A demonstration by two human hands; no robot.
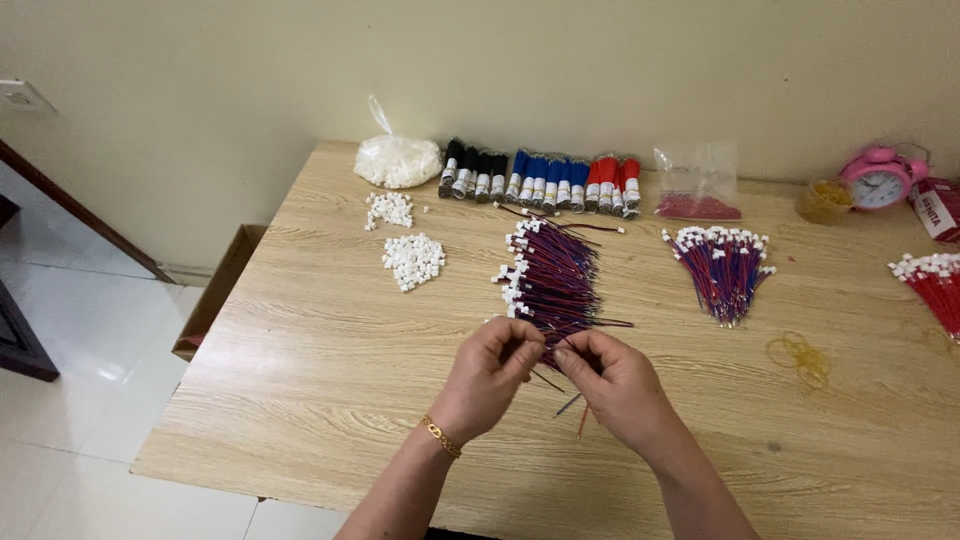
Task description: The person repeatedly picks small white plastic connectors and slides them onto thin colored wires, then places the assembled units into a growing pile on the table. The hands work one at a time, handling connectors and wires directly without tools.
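A pale cream wall runs behind everything, plain and evenly lit by soft, shadowless light. Below it stands a wooden surface with a light oak grain, its far edge set against the wall and its left edge running diagonally down the view. Off that left edge lies a floor of glossy white tiles that catch a faint sheen. A brown cardboard box sits on the floor, tucked against the surface's side. A dark wooden rail slants along the wall's foot, with a white wall fitting above it.
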